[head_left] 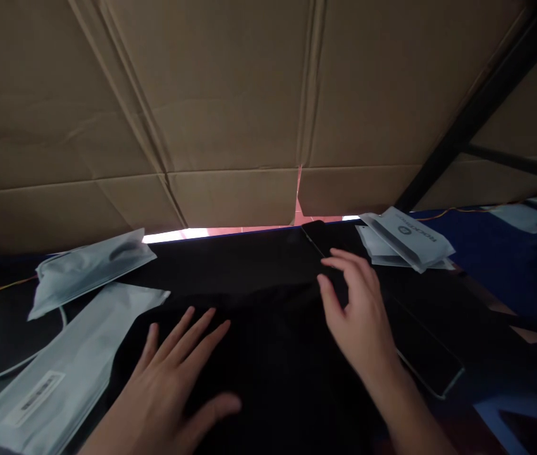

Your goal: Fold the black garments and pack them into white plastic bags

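Note:
My left hand [173,379] lies palm down over black fabric [268,373], its fingers spread. My right hand [358,309] is above the fabric's right side, with thumb and fingers apart and loosely curved. Just beyond its fingertips is a dark flat thing with a thin edge [314,235]; whether they touch it I cannot tell. Beside my right forearm lies a dark flat rectangular thing with a pale rim [427,347]. A long whitish plastic pouch with a barcode label [78,354] is left of my left hand, and a second frosted pouch [95,268] lies behind it.
Printed white packets [408,237] are stacked at the right back. Brown cardboard [230,95] stands along the far edge, with a dark metal bar [477,104] slanting across at right. A white cord [0,379] loops at left. Blue cloth [491,259] covers the far right.

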Demonstrator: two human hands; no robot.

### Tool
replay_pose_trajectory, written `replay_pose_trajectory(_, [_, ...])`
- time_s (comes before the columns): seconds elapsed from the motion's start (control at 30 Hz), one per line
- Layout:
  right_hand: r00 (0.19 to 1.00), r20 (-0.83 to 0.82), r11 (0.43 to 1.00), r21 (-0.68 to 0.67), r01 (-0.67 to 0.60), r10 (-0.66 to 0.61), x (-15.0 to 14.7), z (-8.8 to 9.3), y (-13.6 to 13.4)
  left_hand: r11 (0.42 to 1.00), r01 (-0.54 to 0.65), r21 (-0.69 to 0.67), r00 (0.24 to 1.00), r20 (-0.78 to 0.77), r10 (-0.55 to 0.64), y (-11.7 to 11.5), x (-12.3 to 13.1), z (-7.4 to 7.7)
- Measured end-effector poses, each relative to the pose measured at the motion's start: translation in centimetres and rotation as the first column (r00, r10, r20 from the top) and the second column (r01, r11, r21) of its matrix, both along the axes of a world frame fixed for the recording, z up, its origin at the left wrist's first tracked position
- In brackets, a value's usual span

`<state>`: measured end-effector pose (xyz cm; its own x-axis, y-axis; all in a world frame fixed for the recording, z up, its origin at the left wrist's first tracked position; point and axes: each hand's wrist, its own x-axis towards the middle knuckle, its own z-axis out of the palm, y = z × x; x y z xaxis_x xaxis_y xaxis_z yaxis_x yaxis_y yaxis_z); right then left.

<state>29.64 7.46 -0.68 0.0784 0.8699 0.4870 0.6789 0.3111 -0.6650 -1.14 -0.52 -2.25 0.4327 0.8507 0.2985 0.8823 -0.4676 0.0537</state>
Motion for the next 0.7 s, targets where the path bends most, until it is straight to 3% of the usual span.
replay_pose_trajectory(0.07, [0.977, 0.168, 0.984, 0.102, -0.147, 0.128, -1.4, -0.1, -2.4, 1.0, -0.015, 0.018, 0.999, 0.028, 0.015, 1.0, 1.4, -0.3])
replay_pose_trajectory(0.13, [0.912, 0.326, 0.959, 0.049, -0.279, 0.248, -1.8, -1.0, -4.5, 0.999, -0.025, -0.025, 0.999, 0.02, 0.026, 1.7, 2.1, -1.3])
replay_pose_trajectory(0.23, [0.801, 0.504, 0.941, -0.081, -0.327, 0.322, -0.9, -3.5, -6.2, 0.994, -0.094, -0.057, 0.996, -0.007, 0.094, 2.1, 1.6, -3.0])
replay_pose_trajectory(0.3, [0.749, 0.565, 0.936, -0.151, -0.318, 0.346, 0.3, -4.7, -6.5, 0.979, -0.186, -0.087, 0.982, -0.024, 0.185, 2.2, 0.8, -3.4])
replay_pose_trajectory(0.4, [0.717, 0.588, 0.927, -0.209, -0.311, 0.373, 1.6, -4.6, -6.4, 0.906, -0.332, -0.263, 0.943, -0.101, 0.316, 2.7, 0.0, -2.3])
replay_pose_trajectory(0.5, [0.753, 0.562, 0.939, -0.232, -0.253, 0.342, 1.3, -2.7, -5.5, 0.826, -0.396, -0.401, 0.918, -0.18, 0.353, 3.5, 0.7, -0.1])
replay_pose_trajectory(0.6, [0.797, 0.54, 0.958, -0.233, -0.168, 0.272, 0.0, -0.9, -3.8, 0.825, -0.425, -0.373, 0.905, -0.192, 0.379, 4.4, 2.2, 1.6])
replay_pose_trajectory(0.7, [0.778, 0.548, 0.946, -0.26, -0.193, 0.308, -1.0, -0.6, -1.9, 0.858, -0.416, -0.301, 0.909, -0.169, 0.382, 5.3, 3.2, 2.3])
